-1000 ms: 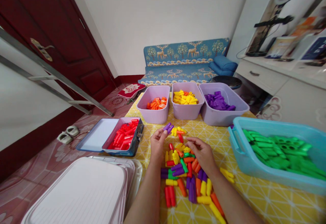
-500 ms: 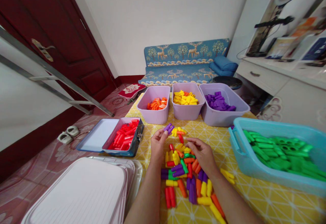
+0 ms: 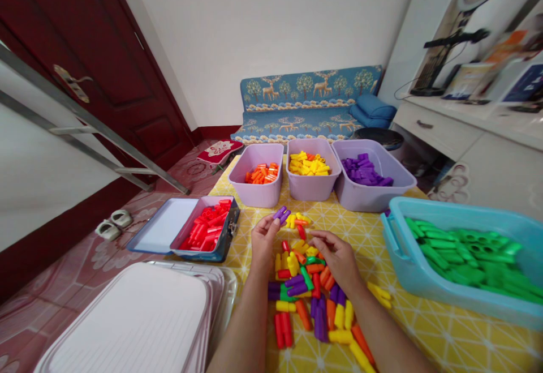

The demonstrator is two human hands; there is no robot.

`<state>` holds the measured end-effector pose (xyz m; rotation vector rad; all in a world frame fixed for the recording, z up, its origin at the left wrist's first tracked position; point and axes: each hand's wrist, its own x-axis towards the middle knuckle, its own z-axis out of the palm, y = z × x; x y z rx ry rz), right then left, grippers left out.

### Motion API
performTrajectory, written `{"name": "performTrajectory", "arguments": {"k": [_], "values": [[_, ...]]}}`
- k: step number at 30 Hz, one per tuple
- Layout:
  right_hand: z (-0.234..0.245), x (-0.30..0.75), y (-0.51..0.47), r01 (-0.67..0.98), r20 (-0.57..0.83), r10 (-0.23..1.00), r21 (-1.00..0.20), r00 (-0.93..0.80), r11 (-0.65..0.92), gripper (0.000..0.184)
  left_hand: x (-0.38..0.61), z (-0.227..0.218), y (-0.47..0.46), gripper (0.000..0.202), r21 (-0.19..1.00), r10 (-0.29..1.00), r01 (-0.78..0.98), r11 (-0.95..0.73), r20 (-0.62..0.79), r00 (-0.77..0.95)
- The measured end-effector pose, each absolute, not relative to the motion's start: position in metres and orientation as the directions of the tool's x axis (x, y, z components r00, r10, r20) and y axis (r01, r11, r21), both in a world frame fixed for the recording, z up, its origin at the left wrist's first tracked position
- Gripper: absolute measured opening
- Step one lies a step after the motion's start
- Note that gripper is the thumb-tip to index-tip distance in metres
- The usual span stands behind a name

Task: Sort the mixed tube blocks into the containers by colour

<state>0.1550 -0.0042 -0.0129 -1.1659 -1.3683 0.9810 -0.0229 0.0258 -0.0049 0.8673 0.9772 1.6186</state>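
My left hand (image 3: pixel 263 241) is raised a little above the table and pinches two purple plastic tubes (image 3: pixel 280 214) between thumb and fingers. My right hand (image 3: pixel 337 257) lies over a loose pile of red, orange, yellow, purple and green tubes (image 3: pixel 311 288) on the yellow patterned tablecloth (image 3: pixel 424 328). Its fingers curl down onto the pile's far edge; what they grip, if anything, is hidden.
Three lilac bins stand at the back: orange tubes (image 3: pixel 259 173), yellow tubes (image 3: pixel 309 164), purple tubes (image 3: pixel 365 170). A teal tub (image 3: pixel 462 248) of green tubes is at the right. A blue tin (image 3: pixel 206 227) with red tubes is at the left. A white lidded box (image 3: pixel 136 316) sits front left.
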Motion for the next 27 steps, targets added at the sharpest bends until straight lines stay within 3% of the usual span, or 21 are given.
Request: {"name": "performTrajectory", "arguments": {"k": [14, 22, 27], "values": [[-0.012, 0.155, -0.004, 0.146, 0.193, 0.981, -0.971, 0.014, 0.189, 0.028, -0.023, -0.004, 0.026, 0.034, 0.917, 0.975, -0.371, -0.149, 0.075, -0.207], [-0.001, 0.151, -0.009, 0.189, 0.288, 0.958, -0.94, -0.016, 0.286, 0.034, -0.017, -0.003, 0.016, 0.032, 0.987, 0.978, -0.144, -0.072, 0.098, 0.183], [0.015, 0.16, -0.005, 0.29, 0.239, 0.966, -0.922, -0.094, 0.256, 0.022, -0.015, -0.002, 0.016, 0.036, 0.992, 0.976, -0.091, -0.089, 0.105, 0.189]]}}
